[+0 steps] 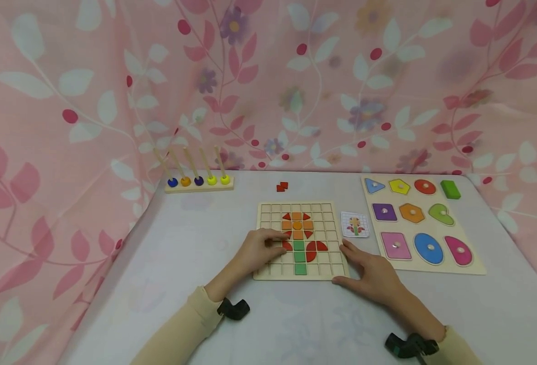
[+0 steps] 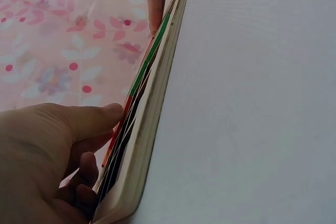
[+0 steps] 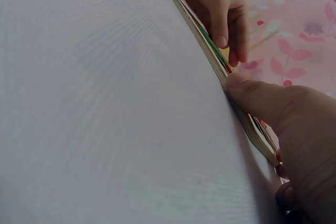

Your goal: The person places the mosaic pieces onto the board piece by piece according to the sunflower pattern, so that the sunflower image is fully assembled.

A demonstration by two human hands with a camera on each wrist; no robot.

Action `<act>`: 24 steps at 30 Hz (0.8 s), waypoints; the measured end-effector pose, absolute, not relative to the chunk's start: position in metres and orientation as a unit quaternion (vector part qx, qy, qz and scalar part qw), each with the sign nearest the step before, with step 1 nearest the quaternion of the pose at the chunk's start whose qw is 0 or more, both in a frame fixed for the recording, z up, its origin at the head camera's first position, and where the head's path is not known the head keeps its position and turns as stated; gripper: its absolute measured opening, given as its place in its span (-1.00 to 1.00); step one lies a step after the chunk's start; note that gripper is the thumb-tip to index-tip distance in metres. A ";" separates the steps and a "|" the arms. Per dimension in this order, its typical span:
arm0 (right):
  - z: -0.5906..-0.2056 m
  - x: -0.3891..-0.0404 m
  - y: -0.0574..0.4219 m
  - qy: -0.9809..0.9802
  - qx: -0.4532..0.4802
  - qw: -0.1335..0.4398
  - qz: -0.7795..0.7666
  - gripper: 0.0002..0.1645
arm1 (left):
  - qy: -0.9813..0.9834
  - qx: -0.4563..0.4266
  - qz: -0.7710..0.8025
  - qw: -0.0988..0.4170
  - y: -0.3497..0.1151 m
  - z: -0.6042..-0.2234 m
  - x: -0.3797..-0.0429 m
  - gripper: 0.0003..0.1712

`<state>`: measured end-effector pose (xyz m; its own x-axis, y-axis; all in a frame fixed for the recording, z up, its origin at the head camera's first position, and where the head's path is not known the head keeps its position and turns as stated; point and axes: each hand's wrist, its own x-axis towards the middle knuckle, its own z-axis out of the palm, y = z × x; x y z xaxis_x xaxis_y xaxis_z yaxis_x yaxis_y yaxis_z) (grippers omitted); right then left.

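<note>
A square wooden grid board [image 1: 325, 268] bears a flower pattern of orange, red and green pieces. My left hand [image 1: 260, 248] reaches over its left part, index finger and thumb spread around a red quarter-circle piece [image 1: 287, 246] and fingertips right at it. In the left wrist view that thumb [image 2: 102, 120] meets the red pieces' edge. At the lower right corner, my right hand [image 1: 374, 276] holds the board, thumb on the near edge and fingers along the right side. Green squares [image 1: 299, 257] form the stem, with red quarter-circles [image 1: 316, 247] to its right.
A pattern card [image 1: 355, 224] lies right of the board. Beyond it is a shape puzzle board [image 1: 432, 269] with knobbed pieces and a green block [image 1: 451, 189]. Small red pieces [image 1: 282, 187] lie behind the grid. A peg stand [image 1: 200, 188] with beads stands at the back left.
</note>
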<state>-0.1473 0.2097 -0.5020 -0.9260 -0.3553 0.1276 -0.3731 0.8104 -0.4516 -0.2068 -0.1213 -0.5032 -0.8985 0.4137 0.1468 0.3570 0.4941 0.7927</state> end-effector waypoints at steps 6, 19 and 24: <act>-0.503 -0.148 0.209 -0.952 0.191 0.017 0.238 0.14 | 0.857 0.203 0.472 0.036 -0.122 -0.503 -0.205 -0.68; -0.501 -0.148 0.210 -0.948 0.200 0.030 0.244 0.11 | 0.866 0.209 0.452 0.043 -0.121 -0.501 -0.207 -0.76; -0.500 -0.147 0.210 -0.948 0.198 0.025 0.247 0.09 | 0.863 0.215 0.454 0.052 -0.122 -0.502 -0.209 -0.74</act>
<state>-0.1469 0.2096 -0.5003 -0.9203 -0.3634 0.1449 -0.3879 0.7993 -0.4589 -0.2090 -0.1219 -0.5016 -0.9017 0.4194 0.1051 0.3244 0.4957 0.8056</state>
